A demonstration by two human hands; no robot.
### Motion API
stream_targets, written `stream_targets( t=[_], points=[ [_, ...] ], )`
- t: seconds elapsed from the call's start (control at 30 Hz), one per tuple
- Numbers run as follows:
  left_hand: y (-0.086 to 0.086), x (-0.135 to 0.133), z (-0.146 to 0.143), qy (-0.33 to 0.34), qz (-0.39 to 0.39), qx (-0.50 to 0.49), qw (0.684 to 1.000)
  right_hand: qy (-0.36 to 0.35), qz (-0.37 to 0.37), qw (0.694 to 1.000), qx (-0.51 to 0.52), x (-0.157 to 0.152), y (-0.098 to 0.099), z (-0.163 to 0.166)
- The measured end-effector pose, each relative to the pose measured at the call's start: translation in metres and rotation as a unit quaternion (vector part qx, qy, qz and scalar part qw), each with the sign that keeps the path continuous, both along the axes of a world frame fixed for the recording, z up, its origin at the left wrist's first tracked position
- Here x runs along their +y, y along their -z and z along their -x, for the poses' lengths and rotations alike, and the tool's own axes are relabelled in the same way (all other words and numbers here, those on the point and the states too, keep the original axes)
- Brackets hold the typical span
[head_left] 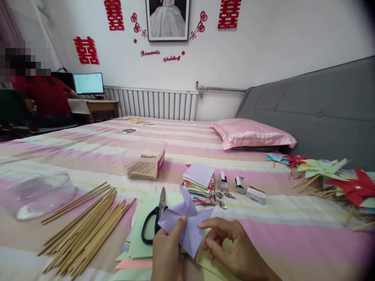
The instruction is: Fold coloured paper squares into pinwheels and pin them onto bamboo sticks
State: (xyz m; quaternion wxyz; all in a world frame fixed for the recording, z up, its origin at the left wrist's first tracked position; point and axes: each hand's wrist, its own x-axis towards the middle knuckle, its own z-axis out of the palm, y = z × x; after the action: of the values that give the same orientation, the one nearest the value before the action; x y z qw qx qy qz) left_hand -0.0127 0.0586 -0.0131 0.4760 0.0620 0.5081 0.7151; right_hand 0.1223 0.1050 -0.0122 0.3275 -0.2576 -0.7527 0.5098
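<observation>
Head view: left hand pinches purple pinwheel near centre, thumb on top. Pinwheel star-shaped, no clear long axis, blades fanning ahead and right of that grip. Right hand just right of it, fingers parted, nothing visibly held; index tip at blade edge, contact unclear. Scissors left, just beside.

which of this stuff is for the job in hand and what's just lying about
Likely for the job:
- purple paper pinwheel, in the left hand
- scissors
- stack of coloured squares
- wooden sticks
- small metal pieces
- pinwheels on sticks, at right

Probably just lying about:
- pink pillow
- small flat item further back, too small to identify
</observation>
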Motion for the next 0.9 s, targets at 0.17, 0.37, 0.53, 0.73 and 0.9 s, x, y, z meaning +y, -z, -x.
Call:
stream_targets(
  t=[0.17, 0.37, 0.53, 0.73, 0.9],
  points=[
    [0.000, -0.001, -0.001, 0.008, -0.007, -0.006, 1.000, 0.002, 0.012, 1.000, -0.027, -0.001, 0.002, 0.005],
    [-0.002, -0.002, -0.005, 0.026, -0.034, -0.012, 0.999, 0.005, 0.043, 0.999, -0.009, -0.001, 0.002, 0.005],
    [-0.002, -0.002, -0.007, 0.030, -0.036, -0.011, 0.999, 0.013, 0.074, 0.997, 0.017, 0.001, 0.005, 0.006],
    [0.004, -0.001, -0.010, 0.036, -0.044, 0.036, 0.998, 0.023, 0.120, 0.990, 0.066, 0.003, 0.005, 0.008],
    [0.005, 0.000, -0.010, 0.044, -0.015, 0.087, 0.995, 0.053, 0.146, 0.985, 0.068, 0.001, 0.004, 0.010]
  ],
)
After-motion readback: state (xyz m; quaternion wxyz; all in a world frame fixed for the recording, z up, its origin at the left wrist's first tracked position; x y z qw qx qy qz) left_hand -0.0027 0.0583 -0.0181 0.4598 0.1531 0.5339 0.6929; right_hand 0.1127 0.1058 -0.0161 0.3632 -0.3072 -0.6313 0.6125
